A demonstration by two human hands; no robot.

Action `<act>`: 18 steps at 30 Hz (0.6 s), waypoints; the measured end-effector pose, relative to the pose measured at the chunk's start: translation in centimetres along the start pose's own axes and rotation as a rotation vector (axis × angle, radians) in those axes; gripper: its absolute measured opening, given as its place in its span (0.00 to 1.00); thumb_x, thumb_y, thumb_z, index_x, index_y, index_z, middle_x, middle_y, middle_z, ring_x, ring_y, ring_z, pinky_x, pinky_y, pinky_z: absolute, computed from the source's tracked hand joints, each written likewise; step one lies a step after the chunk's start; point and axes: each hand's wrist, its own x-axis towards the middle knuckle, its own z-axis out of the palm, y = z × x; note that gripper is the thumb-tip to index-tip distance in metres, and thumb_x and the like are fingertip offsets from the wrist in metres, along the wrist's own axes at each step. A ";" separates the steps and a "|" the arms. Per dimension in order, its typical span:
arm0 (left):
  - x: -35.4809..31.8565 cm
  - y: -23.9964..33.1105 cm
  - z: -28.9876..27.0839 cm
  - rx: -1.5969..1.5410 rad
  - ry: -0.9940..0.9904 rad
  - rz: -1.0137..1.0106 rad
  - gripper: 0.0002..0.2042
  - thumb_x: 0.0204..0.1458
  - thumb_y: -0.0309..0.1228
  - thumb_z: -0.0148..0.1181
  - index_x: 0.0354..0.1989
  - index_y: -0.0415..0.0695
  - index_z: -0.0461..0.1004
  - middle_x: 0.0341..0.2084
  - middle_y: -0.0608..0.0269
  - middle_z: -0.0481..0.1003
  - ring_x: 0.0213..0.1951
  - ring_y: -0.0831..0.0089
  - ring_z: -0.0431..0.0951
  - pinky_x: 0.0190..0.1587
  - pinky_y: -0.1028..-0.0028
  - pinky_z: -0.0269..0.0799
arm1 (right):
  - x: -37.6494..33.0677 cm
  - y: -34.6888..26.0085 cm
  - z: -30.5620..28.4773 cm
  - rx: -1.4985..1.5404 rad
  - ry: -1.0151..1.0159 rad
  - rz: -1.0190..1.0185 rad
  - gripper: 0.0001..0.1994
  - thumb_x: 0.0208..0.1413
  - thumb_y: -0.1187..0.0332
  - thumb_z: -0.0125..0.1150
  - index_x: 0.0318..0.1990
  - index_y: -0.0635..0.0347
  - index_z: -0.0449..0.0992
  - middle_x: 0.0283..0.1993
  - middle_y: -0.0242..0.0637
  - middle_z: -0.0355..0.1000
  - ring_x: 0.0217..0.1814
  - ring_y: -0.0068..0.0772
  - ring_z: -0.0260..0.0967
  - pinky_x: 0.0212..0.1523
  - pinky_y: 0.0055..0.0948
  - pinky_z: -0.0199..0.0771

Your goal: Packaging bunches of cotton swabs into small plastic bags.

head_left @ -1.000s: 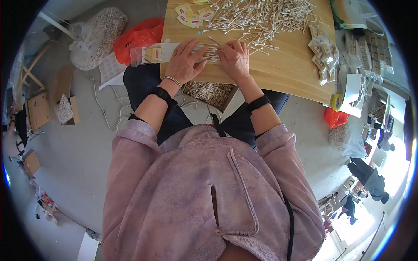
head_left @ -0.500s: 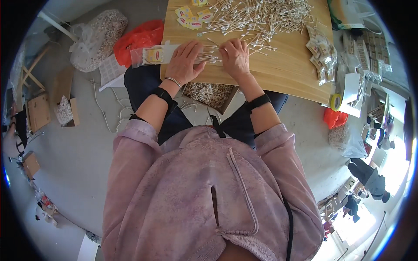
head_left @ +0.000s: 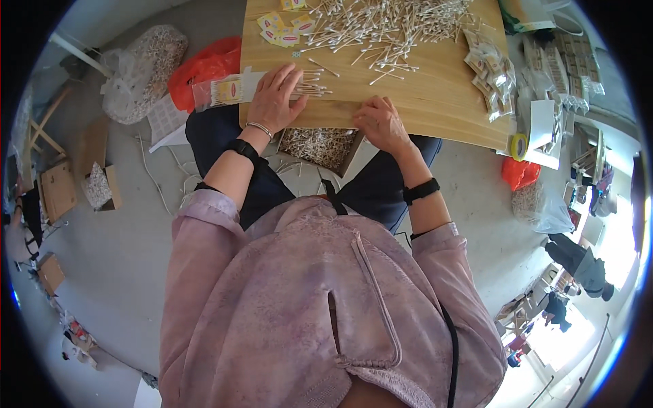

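Right grip has come off the swab row to the near table edge, fingers curled, can't tell if pinching; seemingly only left grip steadies the row, fingers together, swab tips protruding to its right.

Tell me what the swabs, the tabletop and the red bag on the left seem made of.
Swabs: matte white tips, probably cotton; pale tan sticks, perhaps wood, though paper isn't ruled out.
Tabletop: smooth, faintly glossy wood or wood-look laminate, judging by its grain lines.
Red bag: likely thin plastic, shiny and crumpled.
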 end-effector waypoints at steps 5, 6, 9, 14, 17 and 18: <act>0.3 0.4 0.1 -0.004 0.010 0.007 0.23 0.47 0.39 0.58 0.52 0.47 0.66 0.55 0.59 0.64 0.57 0.62 0.63 0.59 0.63 0.58 | 1.6 2.3 -0.8 -0.143 0.340 0.197 0.08 0.45 0.73 0.59 0.35 0.51 0.78 0.38 0.35 0.68 0.43 0.43 0.64 0.45 0.37 0.68; 0.3 0.3 0.1 -0.011 0.010 0.006 0.23 0.47 0.39 0.59 0.52 0.47 0.66 0.55 0.59 0.64 0.57 0.62 0.63 0.59 0.63 0.58 | 1.9 2.6 -0.9 -0.199 0.356 0.211 0.08 0.47 0.72 0.59 0.36 0.51 0.78 0.38 0.34 0.68 0.43 0.42 0.65 0.45 0.37 0.68; 0.2 0.3 0.1 -0.011 0.017 0.012 0.23 0.46 0.38 0.60 0.52 0.47 0.67 0.54 0.60 0.64 0.57 0.63 0.63 0.59 0.63 0.58 | 3.3 3.5 -0.7 -0.273 0.361 0.212 0.08 0.47 0.69 0.61 0.36 0.51 0.78 0.37 0.34 0.67 0.44 0.41 0.64 0.45 0.37 0.68; 0.2 0.4 0.0 -0.018 0.011 0.015 0.23 0.45 0.38 0.61 0.51 0.47 0.67 0.54 0.63 0.65 0.57 0.65 0.63 0.59 0.64 0.58 | 6.2 3.0 0.2 -0.410 0.336 0.186 0.06 0.48 0.65 0.61 0.32 0.52 0.76 0.37 0.34 0.66 0.46 0.39 0.62 0.46 0.37 0.65; 0.1 0.2 -0.1 -0.006 0.009 0.027 0.23 0.45 0.37 0.62 0.51 0.47 0.68 0.53 0.65 0.66 0.57 0.66 0.63 0.59 0.65 0.58 | 8.3 1.5 1.9 -0.479 0.324 0.182 0.05 0.48 0.64 0.58 0.31 0.52 0.75 0.38 0.34 0.66 0.47 0.39 0.62 0.48 0.36 0.62; 0.1 0.2 -0.1 -0.016 0.009 0.025 0.23 0.44 0.37 0.62 0.51 0.47 0.68 0.53 0.65 0.66 0.57 0.66 0.63 0.59 0.65 0.58 | 9.0 0.8 2.4 -0.489 0.316 0.172 0.05 0.48 0.64 0.57 0.32 0.52 0.75 0.39 0.34 0.66 0.48 0.38 0.61 0.48 0.36 0.62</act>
